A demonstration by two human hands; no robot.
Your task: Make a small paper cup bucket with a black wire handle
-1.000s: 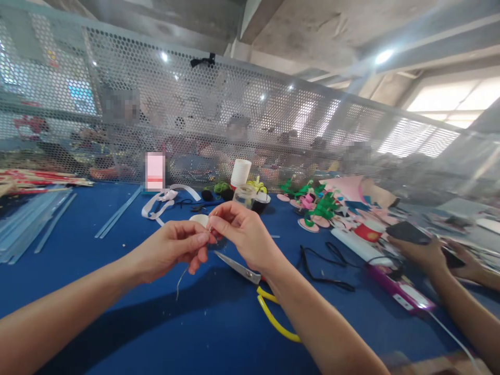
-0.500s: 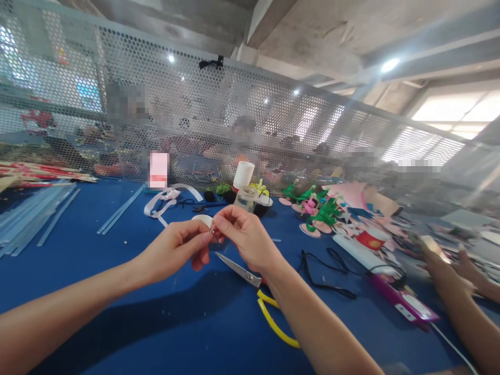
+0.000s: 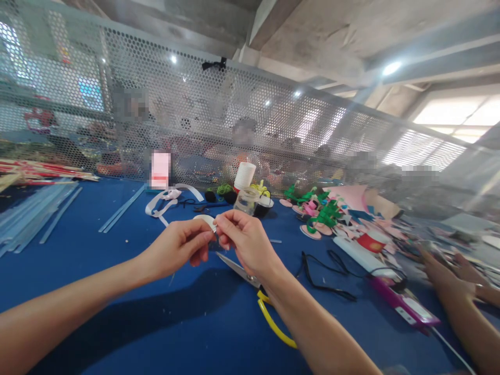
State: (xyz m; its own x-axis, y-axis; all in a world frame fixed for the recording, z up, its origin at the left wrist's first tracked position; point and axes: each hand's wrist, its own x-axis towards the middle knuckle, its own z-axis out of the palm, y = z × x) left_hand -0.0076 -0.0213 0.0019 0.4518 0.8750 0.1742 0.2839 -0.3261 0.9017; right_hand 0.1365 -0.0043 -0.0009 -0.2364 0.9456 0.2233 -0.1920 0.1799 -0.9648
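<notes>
My left hand is closed in a pinch near the middle of the table, its fingertips meeting those of my right hand. The thumb and forefinger of my right hand are pinched too. Whatever tiny thing sits between the fingertips is too small to name. A white rounded piece shows just behind the fingers; I cannot tell whether they touch it. Below the right wrist lie scissors with yellow handles, partly hidden by the forearm. A clear jar stands just beyond the right hand.
On the blue table lie clear strips, white ribbon, black cord and a purple power strip. A thread spool stands behind the jar, green figures to its right. Another person's hands work at far right.
My right hand has shifted slightly right and down, its fingertips still against those of my left. My left hand has barely moved.
</notes>
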